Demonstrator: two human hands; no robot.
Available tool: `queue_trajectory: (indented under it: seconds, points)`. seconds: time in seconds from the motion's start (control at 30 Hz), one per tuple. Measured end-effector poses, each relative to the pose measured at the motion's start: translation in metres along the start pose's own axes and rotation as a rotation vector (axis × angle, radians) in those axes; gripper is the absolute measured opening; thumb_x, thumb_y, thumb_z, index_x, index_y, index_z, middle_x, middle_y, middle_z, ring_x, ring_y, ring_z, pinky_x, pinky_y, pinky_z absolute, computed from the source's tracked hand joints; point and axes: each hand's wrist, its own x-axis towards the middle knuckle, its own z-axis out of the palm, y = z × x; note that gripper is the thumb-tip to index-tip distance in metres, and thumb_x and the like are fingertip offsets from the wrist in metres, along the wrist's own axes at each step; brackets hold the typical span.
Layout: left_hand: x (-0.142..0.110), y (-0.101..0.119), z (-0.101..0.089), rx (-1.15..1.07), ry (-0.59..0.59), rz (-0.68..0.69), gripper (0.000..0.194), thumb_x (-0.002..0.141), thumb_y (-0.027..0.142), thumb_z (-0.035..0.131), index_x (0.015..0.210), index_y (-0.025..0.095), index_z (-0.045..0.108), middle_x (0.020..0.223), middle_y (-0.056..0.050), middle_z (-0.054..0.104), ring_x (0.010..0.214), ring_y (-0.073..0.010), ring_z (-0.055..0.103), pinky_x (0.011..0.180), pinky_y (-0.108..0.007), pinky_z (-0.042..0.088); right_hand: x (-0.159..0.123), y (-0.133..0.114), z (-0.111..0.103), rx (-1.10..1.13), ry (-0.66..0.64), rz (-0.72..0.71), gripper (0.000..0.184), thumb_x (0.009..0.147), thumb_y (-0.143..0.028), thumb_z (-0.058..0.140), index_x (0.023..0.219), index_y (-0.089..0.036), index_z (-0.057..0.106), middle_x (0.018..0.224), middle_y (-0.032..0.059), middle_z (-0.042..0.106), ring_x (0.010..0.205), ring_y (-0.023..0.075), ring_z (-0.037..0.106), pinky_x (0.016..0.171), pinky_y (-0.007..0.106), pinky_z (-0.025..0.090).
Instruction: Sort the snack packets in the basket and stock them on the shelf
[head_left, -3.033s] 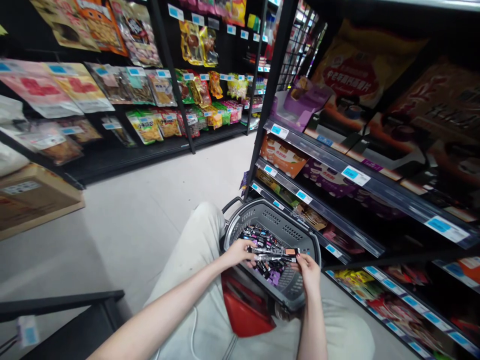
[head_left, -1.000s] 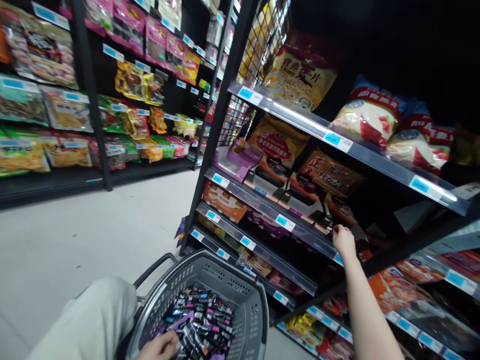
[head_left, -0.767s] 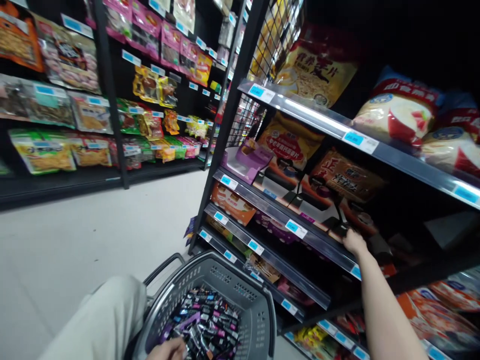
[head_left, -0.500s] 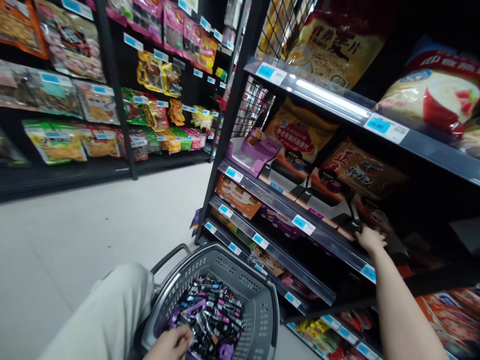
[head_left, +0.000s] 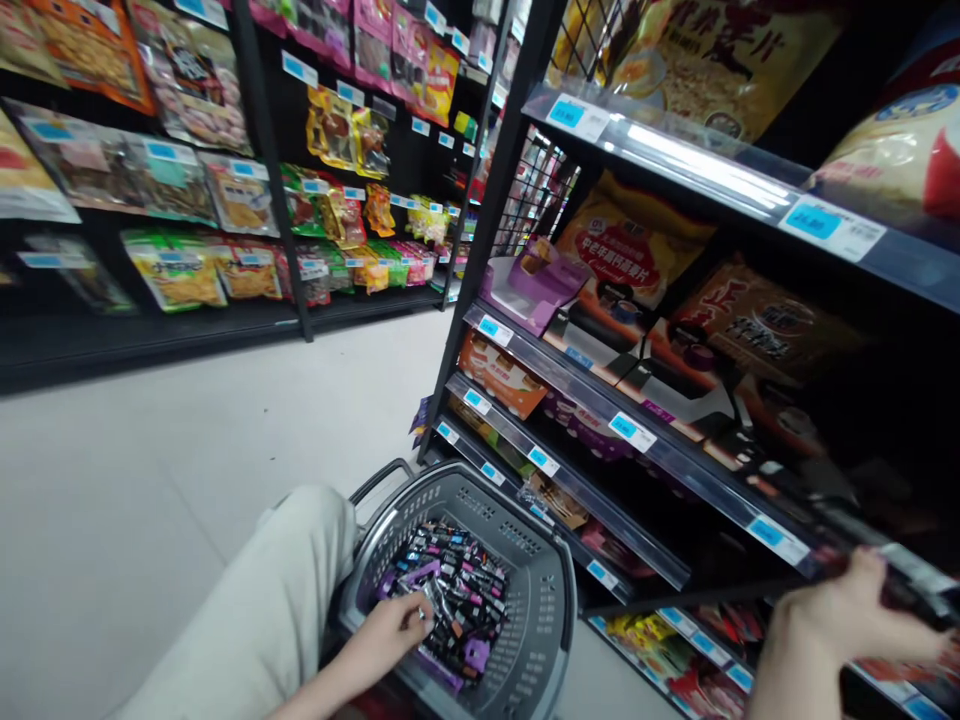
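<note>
A grey shopping basket point(head_left: 525, 620) stands low in front of me, with many black, purple and silver stick packets point(head_left: 457, 590) piled inside. Over its near side is my left hand point(head_left: 401, 625), fingers curled together; whatever they pinch is hidden. At the right, by the shelf's front edge, my right hand point(head_left: 840, 620) is blurred by motion. Its thumb and fingers close round a bundle of dark stick packets point(head_left: 919, 580), also smeared. Display boxes point(head_left: 679, 385) with cut-down fronts line the middle shelf to the left of that hand.
My bent knee point(head_left: 315, 530) is beside the basket's left side. The shelf rack point(head_left: 675, 460) slopes across the right, with price-tagged edges and bags of cereal point(head_left: 622, 240). Another rack of hanging snack bags point(head_left: 195, 80) runs along the back left, across the pale floor point(head_left: 225, 420).
My right hand has left the display box and come right and down along the shelf edge. The left hand has reached farther over the packets. The whole view has shifted a little.
</note>
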Motion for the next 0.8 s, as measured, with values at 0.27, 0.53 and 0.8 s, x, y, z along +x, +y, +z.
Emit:
queue_trajectory:
  seconds: [0.27, 0.53, 0.8]
  points:
    - [-0.016, 0.024, -0.008, -0.749, -0.136, -0.056, 0.058, 0.065, 0.04, 0.056, 0.116, 0.026, 0.034, 0.105, -0.008, 0.047, 0.078, -0.0142, 0.054, 0.064, -0.027, 0.044, -0.237, 0.009, 0.009, 0.711, -0.411, 0.681, 0.035, 0.058, -0.029, 0.064, 0.087, -0.022, 0.045, 0.062, -0.0051, 0.053, 0.04, 0.0073, 0.048, 0.04, 0.021, 0.044]
    - [-0.034, 0.035, -0.02, -0.872, -0.079, 0.028, 0.065, 0.059, 0.024, 0.066, 0.116, 0.021, 0.036, 0.092, -0.007, 0.054, 0.082, -0.0216, 0.057, 0.069, -0.036, 0.048, -0.317, -0.004, 0.004, 0.952, -0.946, 0.937, 0.038, 0.064, -0.031, 0.061, 0.097, -0.022, 0.045, 0.067, -0.0034, 0.059, 0.051, 0.0134, 0.059, 0.049, 0.026, 0.049]
    - [-0.035, 0.03, -0.024, -0.799, -0.056, 0.032, 0.051, 0.059, 0.022, 0.065, 0.104, 0.015, 0.04, 0.081, -0.006, 0.059, 0.072, -0.0213, 0.061, 0.059, -0.03, 0.051, -0.286, 0.013, -0.014, 0.884, -1.217, 0.74, 0.055, 0.059, -0.023, 0.066, 0.11, -0.023, 0.045, 0.086, 0.0018, 0.061, 0.075, 0.016, 0.059, 0.066, 0.029, 0.049]
